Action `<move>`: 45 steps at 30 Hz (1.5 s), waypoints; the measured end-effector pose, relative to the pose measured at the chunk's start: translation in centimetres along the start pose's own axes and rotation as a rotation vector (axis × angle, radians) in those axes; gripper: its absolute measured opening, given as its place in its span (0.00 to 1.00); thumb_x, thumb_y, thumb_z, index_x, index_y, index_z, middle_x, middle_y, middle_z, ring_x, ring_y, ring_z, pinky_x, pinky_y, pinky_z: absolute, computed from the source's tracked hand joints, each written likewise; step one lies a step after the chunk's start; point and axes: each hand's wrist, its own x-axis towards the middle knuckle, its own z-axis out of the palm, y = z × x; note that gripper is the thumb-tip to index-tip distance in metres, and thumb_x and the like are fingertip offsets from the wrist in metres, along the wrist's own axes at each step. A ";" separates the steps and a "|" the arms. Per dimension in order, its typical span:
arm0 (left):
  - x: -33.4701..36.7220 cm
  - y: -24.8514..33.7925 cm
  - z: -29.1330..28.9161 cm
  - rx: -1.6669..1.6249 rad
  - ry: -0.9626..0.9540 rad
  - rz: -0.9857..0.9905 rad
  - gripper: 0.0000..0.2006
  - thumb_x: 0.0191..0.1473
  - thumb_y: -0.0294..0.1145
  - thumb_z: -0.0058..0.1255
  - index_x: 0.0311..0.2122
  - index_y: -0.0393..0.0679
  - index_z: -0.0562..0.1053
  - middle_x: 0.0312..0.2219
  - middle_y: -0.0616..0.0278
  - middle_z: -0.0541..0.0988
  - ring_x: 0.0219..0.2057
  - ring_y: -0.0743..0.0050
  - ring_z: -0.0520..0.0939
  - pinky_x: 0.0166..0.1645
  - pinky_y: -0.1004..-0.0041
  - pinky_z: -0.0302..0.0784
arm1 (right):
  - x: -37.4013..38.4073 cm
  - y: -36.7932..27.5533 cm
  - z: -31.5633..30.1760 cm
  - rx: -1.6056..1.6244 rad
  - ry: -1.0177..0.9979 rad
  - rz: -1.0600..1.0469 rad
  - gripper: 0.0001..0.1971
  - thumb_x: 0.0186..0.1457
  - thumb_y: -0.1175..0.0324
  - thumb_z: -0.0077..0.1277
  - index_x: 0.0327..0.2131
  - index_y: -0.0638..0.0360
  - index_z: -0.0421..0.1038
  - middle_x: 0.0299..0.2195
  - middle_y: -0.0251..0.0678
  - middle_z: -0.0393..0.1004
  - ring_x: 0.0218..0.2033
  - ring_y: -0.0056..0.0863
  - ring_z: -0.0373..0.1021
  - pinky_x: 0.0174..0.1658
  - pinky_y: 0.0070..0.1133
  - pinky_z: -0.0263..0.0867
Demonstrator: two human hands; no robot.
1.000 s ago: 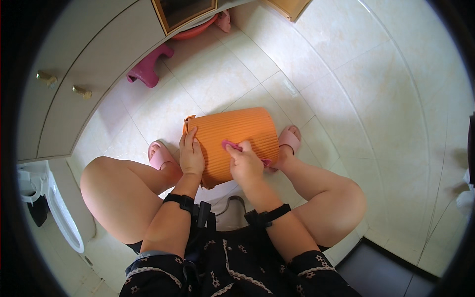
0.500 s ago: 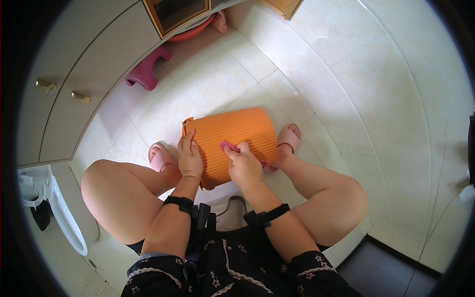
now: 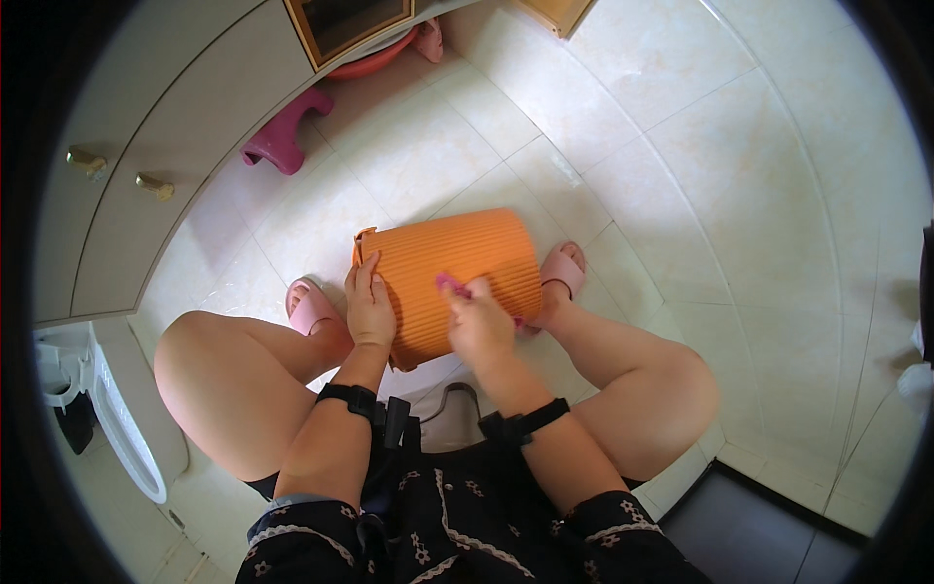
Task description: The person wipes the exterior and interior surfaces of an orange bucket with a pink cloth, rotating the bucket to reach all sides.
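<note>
An orange ribbed bin point(image 3: 462, 248) lies on its side on the floor between my feet, its rim end toward the left. My left hand point(image 3: 371, 310) rests on the bin near that rim, fingers stretched along the surface. Bunched in my right hand point(image 3: 480, 326) is a pink cloth point(image 3: 450, 283), pressed against the middle of the bin's ribbed side. One end of the cloth pokes out above my fingers, and another bit shows low by the bin's right end. The right hand is slightly blurred.
Pink slippers point(image 3: 311, 306) are on my feet, on pale floor tiles. A purple stool point(image 3: 282, 136) stands by the cabinet point(image 3: 185, 117) at the far left. Beyond it sits a red basin point(image 3: 375, 60). A dark mat or panel point(image 3: 759, 530) lies at the lower right.
The right hand with the cloth has shifted only slightly on the bin. My left hand stays by the rim. The whole view has drifted a little.
</note>
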 end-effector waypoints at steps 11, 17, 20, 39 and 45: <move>-0.4 0.1 -0.3 0.002 0.018 0.040 0.18 0.61 0.35 0.35 0.55 0.56 0.67 0.56 0.45 0.62 0.56 0.47 0.65 0.58 0.64 0.63 | 3.2 6.6 -1.7 0.007 0.083 0.262 0.16 0.56 0.66 0.46 0.48 0.39 0.73 0.39 0.35 0.67 0.38 0.36 0.70 0.38 0.31 0.67; -0.7 0.5 0.1 -0.024 0.014 0.033 0.18 0.61 0.35 0.35 0.55 0.56 0.67 0.56 0.45 0.62 0.56 0.47 0.65 0.58 0.64 0.63 | 3.1 4.9 -1.8 -0.192 0.062 0.339 0.24 0.54 0.69 0.45 0.56 0.45 0.64 0.41 0.40 0.65 0.37 0.40 0.69 0.38 0.32 0.68; -0.6 -0.6 -0.3 -0.026 0.019 0.031 0.18 0.61 0.35 0.34 0.55 0.55 0.67 0.56 0.45 0.62 0.56 0.47 0.65 0.59 0.64 0.63 | 2.1 1.4 -1.0 -0.140 -0.104 0.226 0.28 0.52 0.69 0.46 0.59 0.42 0.60 0.41 0.40 0.65 0.37 0.40 0.69 0.37 0.33 0.68; -2.0 -0.1 0.0 0.034 0.071 0.092 0.18 0.60 0.34 0.36 0.55 0.52 0.67 0.55 0.45 0.62 0.56 0.47 0.65 0.58 0.63 0.63 | 2.4 -2.9 1.8 -0.233 -0.033 -0.143 0.21 0.51 0.66 0.50 0.51 0.48 0.69 0.35 0.38 0.67 0.32 0.40 0.71 0.32 0.35 0.68; -2.5 1.2 -0.4 0.010 0.046 0.035 0.18 0.59 0.34 0.36 0.54 0.51 0.67 0.55 0.46 0.62 0.56 0.48 0.65 0.58 0.63 0.63 | 4.8 1.0 -1.3 -0.050 -0.078 0.116 0.16 0.56 0.65 0.45 0.48 0.36 0.71 0.37 0.37 0.68 0.36 0.42 0.71 0.35 0.37 0.67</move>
